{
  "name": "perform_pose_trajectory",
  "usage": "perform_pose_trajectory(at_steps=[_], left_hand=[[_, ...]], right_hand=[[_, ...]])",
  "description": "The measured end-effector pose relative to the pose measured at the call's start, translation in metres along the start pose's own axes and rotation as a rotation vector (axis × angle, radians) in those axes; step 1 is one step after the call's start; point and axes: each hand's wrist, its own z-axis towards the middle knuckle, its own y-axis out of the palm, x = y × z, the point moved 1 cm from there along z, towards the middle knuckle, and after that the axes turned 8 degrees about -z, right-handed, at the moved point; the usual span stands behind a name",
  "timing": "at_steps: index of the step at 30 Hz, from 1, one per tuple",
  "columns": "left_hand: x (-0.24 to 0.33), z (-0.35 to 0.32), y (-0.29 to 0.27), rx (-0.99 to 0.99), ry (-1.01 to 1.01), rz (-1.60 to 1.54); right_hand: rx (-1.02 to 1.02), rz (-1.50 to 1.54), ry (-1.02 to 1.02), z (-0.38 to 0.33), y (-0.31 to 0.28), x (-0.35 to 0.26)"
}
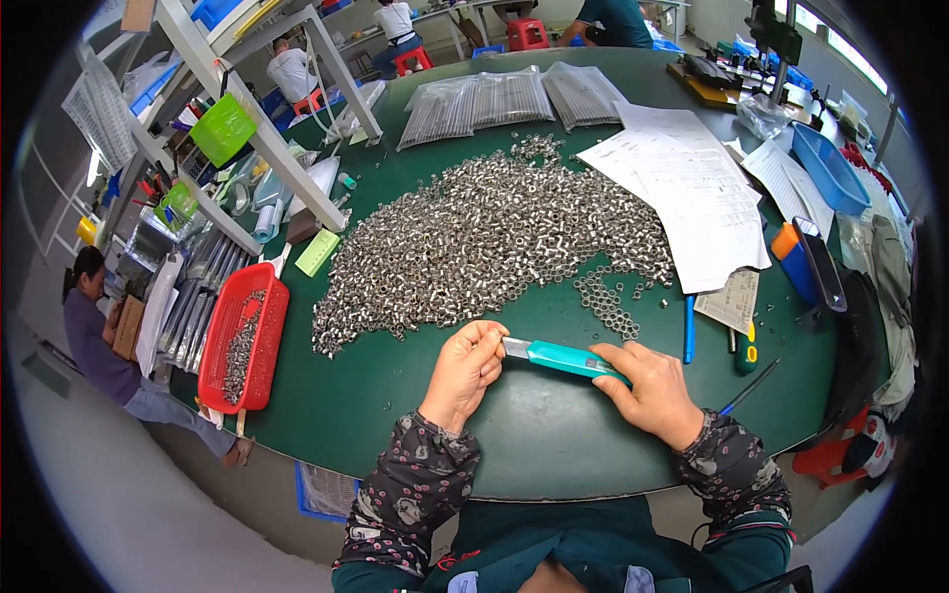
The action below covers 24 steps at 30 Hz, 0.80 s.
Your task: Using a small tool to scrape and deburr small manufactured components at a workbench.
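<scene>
A teal utility knife (pixel 565 358) lies across in front of me, its metal blade out and pointing left. My right hand (pixel 652 387) is closed round the back end of its handle, the thumb near the slider. My left hand (pixel 467 368) is pinched right at the blade's tip. Whatever is between its thumb and finger is too small to make out. Just beyond both hands spreads a big heap of small silvery metal rings (pixel 474 242). A flat patch of similar rings (pixel 605 304) lies at the heap's near right side.
A red basket (pixel 269 371) with metal pieces stands at left, by a yellow-green block (pixel 317 253). Paper sheets (pixel 707 212) overlap the heap's right side. Bagged metal rods (pixel 509 99) lie behind. A blue pen (pixel 689 328), a screwdriver (pixel 746 354) and a phone (pixel 819 265) are at right.
</scene>
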Motion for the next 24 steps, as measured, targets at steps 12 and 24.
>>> perform_pose_trajectory(at_steps=[12, 24], left_hand=[[0.0017, -0.0014, 0.0034, 0.020, -0.013, 0.015], [0.0019, -0.0011, 0.0038, 0.050, -0.016, 0.057]], right_hand=[[0.085, -0.112, -0.082, 0.0014, -0.0027, -0.0031], [0.096, -0.103, -0.091, 0.0006, -0.0019, -0.0020]])
